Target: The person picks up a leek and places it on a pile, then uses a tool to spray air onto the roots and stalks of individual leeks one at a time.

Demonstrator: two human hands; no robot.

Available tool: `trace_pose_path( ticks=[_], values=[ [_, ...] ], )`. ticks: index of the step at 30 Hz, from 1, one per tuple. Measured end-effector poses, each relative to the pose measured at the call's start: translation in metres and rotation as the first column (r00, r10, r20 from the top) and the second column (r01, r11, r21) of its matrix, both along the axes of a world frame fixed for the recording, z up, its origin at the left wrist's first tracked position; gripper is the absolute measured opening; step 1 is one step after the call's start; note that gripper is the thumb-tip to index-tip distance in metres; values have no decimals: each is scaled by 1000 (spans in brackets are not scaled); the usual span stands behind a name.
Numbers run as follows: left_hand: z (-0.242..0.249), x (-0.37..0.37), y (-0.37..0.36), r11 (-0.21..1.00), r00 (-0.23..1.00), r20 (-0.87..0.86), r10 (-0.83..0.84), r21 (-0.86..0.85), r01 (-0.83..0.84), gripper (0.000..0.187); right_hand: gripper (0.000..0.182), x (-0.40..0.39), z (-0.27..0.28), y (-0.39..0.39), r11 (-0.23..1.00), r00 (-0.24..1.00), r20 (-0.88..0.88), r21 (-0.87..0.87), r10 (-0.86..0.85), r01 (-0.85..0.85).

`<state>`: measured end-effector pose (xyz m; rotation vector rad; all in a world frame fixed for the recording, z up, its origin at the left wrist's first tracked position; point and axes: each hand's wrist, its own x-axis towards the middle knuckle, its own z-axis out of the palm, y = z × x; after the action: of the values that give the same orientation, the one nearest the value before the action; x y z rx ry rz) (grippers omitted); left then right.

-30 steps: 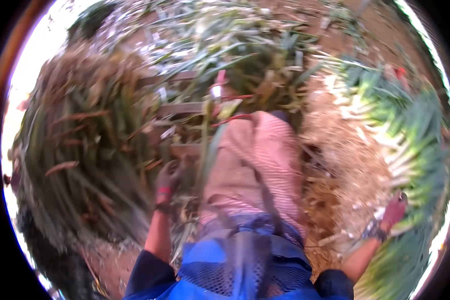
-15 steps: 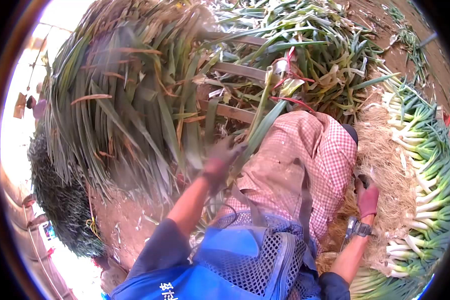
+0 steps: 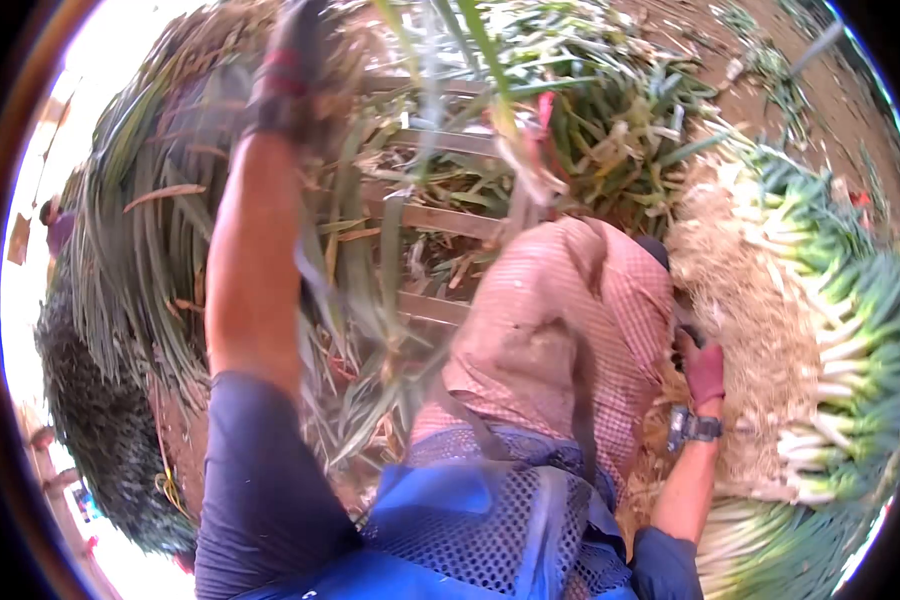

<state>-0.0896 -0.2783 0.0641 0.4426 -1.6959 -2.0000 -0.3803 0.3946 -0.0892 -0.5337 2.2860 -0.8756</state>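
Note:
My left hand (image 3: 288, 70), in a dark glove with a red band, is raised high at the top of the view and blurred. Whether it grips anything cannot be told. A green onion stalk (image 3: 510, 140) streaks through the air to its right, apart from the glove. My right hand (image 3: 703, 368), in a red glove with a watch on the wrist, rests beside my checked trouser knee (image 3: 570, 310). Its fingers curl round a small dark object (image 3: 686, 335), against the roots of the stacked green onions (image 3: 830, 340).
A big heap of leafy green onions (image 3: 160, 240) lies at the left over a wooden pallet (image 3: 440, 215). Trimmed leaves (image 3: 610, 120) litter the ground ahead. Bare soil (image 3: 820, 90) shows at the top right. A dark netted bundle (image 3: 100, 440) sits at the lower left.
My left arm has swung from beside my knee up to the top of the view, and a green stalk rose with it. My right hand moved in from the stack to my knee.

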Motion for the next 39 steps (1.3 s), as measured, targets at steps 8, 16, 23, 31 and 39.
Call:
trace_pose_path(
  ticks=[8, 16, 23, 31, 39],
  values=[
    [-191, 104, 211, 954, 659, 690, 300, -228, -195, 35, 61, 60, -111, 55, 849, 983, 108, 496, 148, -182],
    [-240, 141, 343, 733, 670, 585, 456, -674, 90, 43, 54, 103, -175, 72, 947, 902, 431, 284, 12, -148],
    [-223, 134, 357, 722, 565, 660, 496, -674, 154, 44, 38, 117, -184, 83, 755, 666, 541, 85, 513, -650],
    [-189, 188, 401, 829, 347, 800, 489, -551, 102, 43, 49, 72, -116, 162, 903, 173, 974, -200, 143, 381],
    [-273, 357, 534, 998, 186, 981, -52, 46, 36, 48, 54, -41, -42, 189, 938, 550, 834, -153, -47, 312]
  ],
)
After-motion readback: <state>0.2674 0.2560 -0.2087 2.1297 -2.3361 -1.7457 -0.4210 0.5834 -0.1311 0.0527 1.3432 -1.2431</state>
